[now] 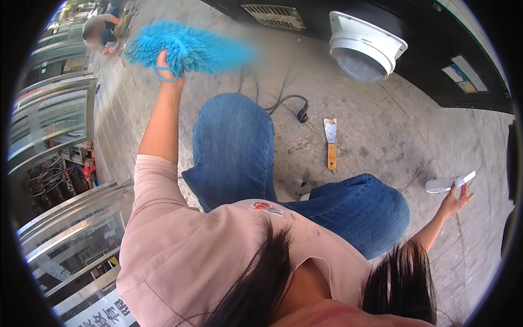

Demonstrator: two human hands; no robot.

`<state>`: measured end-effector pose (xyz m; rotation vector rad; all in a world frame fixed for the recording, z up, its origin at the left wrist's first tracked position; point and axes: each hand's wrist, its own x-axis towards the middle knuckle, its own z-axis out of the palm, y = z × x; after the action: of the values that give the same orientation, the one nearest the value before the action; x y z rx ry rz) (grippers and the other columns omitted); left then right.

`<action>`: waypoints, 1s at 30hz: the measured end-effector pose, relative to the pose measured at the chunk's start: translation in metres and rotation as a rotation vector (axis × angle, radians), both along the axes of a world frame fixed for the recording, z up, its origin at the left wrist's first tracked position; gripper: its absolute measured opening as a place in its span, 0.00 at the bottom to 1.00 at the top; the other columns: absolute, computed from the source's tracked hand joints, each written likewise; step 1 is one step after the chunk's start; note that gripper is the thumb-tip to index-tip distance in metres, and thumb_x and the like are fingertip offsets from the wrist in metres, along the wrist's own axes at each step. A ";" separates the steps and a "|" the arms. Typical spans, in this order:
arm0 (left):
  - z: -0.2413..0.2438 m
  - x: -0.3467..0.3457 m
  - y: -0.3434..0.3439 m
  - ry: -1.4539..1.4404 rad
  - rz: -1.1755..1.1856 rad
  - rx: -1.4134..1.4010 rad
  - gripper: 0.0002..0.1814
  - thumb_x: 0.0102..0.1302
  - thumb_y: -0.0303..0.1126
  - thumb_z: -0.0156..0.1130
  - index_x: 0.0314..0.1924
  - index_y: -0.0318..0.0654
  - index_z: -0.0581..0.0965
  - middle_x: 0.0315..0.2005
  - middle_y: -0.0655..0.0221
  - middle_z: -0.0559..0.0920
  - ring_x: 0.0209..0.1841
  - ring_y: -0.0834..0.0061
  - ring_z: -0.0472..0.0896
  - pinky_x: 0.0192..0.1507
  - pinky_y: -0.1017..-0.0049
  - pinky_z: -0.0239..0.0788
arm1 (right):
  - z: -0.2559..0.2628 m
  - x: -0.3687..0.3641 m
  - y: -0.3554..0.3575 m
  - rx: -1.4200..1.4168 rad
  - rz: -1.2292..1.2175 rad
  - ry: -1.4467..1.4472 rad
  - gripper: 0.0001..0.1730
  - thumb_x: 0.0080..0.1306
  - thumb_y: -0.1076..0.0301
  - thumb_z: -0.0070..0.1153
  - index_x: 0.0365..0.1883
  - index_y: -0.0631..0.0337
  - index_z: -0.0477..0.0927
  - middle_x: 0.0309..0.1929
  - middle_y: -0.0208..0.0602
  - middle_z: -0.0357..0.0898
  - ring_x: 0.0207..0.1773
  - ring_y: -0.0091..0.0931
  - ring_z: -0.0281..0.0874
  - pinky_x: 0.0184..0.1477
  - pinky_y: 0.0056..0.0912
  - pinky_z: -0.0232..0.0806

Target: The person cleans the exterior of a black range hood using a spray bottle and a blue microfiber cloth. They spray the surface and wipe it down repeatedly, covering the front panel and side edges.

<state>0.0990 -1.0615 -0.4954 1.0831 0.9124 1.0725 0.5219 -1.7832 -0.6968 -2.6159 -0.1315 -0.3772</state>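
Observation:
My left hand grips a blue chenille duster whose loop hangs at the wrist; its right part is blurred. At the far right, my right hand has its fingers spread against or just beside a white plastic bottle; whether they touch it is unclear. A putty knife with a stained blade and wooden handle lies on the concrete beyond my knees. Above it stands a black metal cabinet bearing a white round duct collar and a vent grille.
A black power plug and its cord lie on the concrete floor near the putty knife. Metal-framed glass panels line the left side, with coiled cables among them. Another person crouches at the upper left.

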 end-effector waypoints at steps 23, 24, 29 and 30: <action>-0.024 -0.032 -0.001 0.059 -0.050 -0.021 0.17 0.65 0.36 0.49 0.50 0.35 0.75 0.46 0.63 0.80 0.49 0.66 0.78 0.53 0.66 0.71 | -0.075 -0.001 0.168 -0.651 0.534 0.439 0.53 0.46 0.65 0.65 0.70 0.55 0.52 0.54 0.46 0.71 0.57 0.40 0.70 0.63 0.49 0.56; -0.026 -0.029 -0.002 0.063 -0.065 -0.025 0.17 0.66 0.36 0.49 0.50 0.35 0.75 0.46 0.63 0.80 0.49 0.66 0.78 0.53 0.66 0.71 | -0.072 -0.009 0.170 -0.469 0.611 0.281 0.52 0.43 0.71 0.61 0.69 0.56 0.54 0.49 0.48 0.72 0.52 0.43 0.72 0.58 0.47 0.61; -0.049 -0.017 -0.002 0.041 -0.137 -0.140 0.16 0.66 0.36 0.48 0.49 0.36 0.76 0.45 0.64 0.80 0.48 0.68 0.79 0.52 0.67 0.71 | 0.031 -0.076 0.245 0.011 0.955 0.364 0.44 0.46 0.73 0.59 0.66 0.54 0.61 0.48 0.45 0.74 0.50 0.44 0.75 0.51 0.41 0.68; -0.056 -0.013 -0.002 0.031 -0.147 -0.136 0.15 0.66 0.35 0.48 0.48 0.36 0.76 0.44 0.65 0.80 0.47 0.69 0.79 0.52 0.67 0.71 | 0.043 -0.085 0.261 0.102 0.982 0.545 0.41 0.48 0.72 0.60 0.64 0.54 0.63 0.45 0.43 0.75 0.48 0.42 0.76 0.49 0.40 0.68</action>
<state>0.0856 -1.0638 -0.5513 1.0392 0.9031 0.8627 0.4373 -1.5223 -0.6537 -2.1222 -1.0896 0.6343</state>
